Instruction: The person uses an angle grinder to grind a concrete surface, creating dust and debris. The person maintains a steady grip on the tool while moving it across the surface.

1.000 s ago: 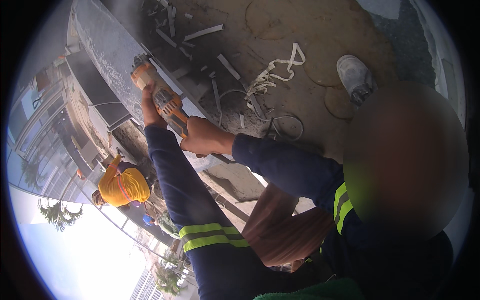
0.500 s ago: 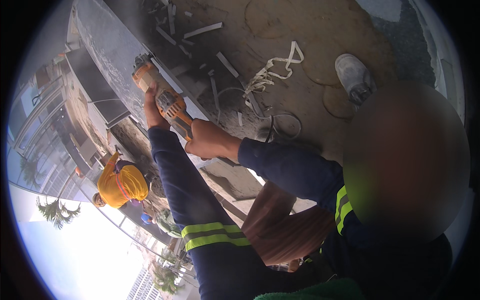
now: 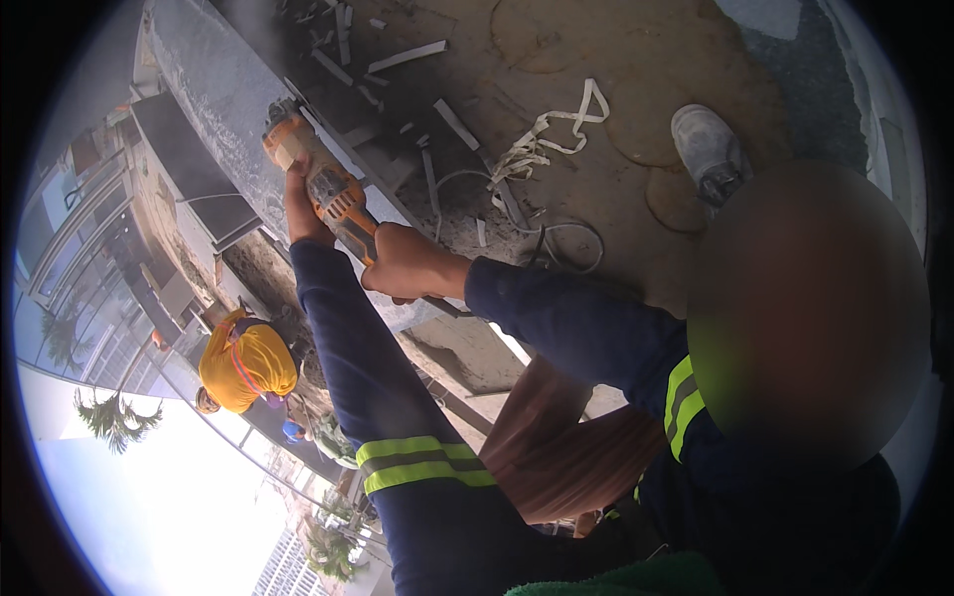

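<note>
An orange and grey angle grinder (image 3: 343, 204), coated in dust, lies across a long grey slab (image 3: 224, 109) with its head on the slab's surface. My left hand (image 3: 301, 204) is closed around the front of the grinder, close behind its head; some of its fingers are hidden beneath the tool. My right hand (image 3: 412, 263) grips the rear handle, the fingers wrapped round it. The disc cannot be made out. Pale powder streaks the slab around the grinder's head.
Thin pale strips (image 3: 407, 58) and a tangled white band (image 3: 542, 139) litter the dusty ground beside the slab. A cable (image 3: 581, 260) loops near my right forearm. A dusty shoe (image 3: 706, 149) stands farther right. A person in a yellow top (image 3: 248, 368) bends over at the left.
My right hand and the grinder's rear end have shifted slightly up and left. Both hands keep their hold. The person in yellow has moved a little.
</note>
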`<control>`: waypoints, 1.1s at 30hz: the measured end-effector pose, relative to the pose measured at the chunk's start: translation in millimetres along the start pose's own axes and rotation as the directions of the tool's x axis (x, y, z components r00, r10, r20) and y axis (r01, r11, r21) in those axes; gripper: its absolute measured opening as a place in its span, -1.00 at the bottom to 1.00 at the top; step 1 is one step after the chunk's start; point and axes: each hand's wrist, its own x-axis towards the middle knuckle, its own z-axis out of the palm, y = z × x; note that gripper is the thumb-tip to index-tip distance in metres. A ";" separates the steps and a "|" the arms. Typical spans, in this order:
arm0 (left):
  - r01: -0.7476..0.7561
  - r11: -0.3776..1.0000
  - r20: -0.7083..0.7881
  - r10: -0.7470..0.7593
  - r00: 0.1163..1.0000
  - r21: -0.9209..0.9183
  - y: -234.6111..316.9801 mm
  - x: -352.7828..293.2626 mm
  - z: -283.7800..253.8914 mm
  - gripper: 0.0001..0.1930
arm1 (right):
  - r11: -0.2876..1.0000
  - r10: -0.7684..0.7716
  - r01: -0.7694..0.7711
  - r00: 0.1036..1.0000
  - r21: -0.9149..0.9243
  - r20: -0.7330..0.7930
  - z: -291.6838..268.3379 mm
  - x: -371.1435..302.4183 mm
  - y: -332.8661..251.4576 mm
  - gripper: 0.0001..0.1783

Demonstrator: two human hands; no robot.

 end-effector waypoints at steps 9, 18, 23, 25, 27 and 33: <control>-0.024 0.999 0.006 0.024 1.000 -0.030 -6.8 -5.0 0.7 -0.44 | 1.000 0.029 -0.029 1.000 -0.012 -0.006 2.2 -9.4 4.7 -0.59; -0.030 0.996 -0.009 0.030 1.000 -0.088 -25.3 -12.8 -4.4 -0.38 | 0.999 -0.032 0.029 0.997 -0.038 -0.073 7.5 -20.0 19.4 -0.64; 0.011 0.998 0.007 -0.010 1.000 -0.066 -19.4 -7.0 -7.2 -0.36 | 0.999 -0.017 0.014 0.997 -0.035 -0.075 5.9 -15.9 9.8 -0.67; 0.008 0.999 0.000 -0.008 1.000 -0.042 -13.4 -7.4 -3.3 -0.36 | 1.000 -0.011 0.010 0.998 -0.015 -0.057 4.9 -12.3 7.6 -0.69; 0.000 1.000 -0.005 0.000 1.000 -0.012 -8.1 -6.6 0.6 -0.38 | 1.000 -0.025 0.025 0.999 0.003 -0.045 5.5 -4.0 7.5 -0.71; 0.024 1.000 -0.021 -0.024 0.999 -0.016 -1.9 -1.3 4.4 -0.42 | 1.000 0.025 -0.025 1.000 -0.006 -0.001 0.9 0.4 2.4 -0.67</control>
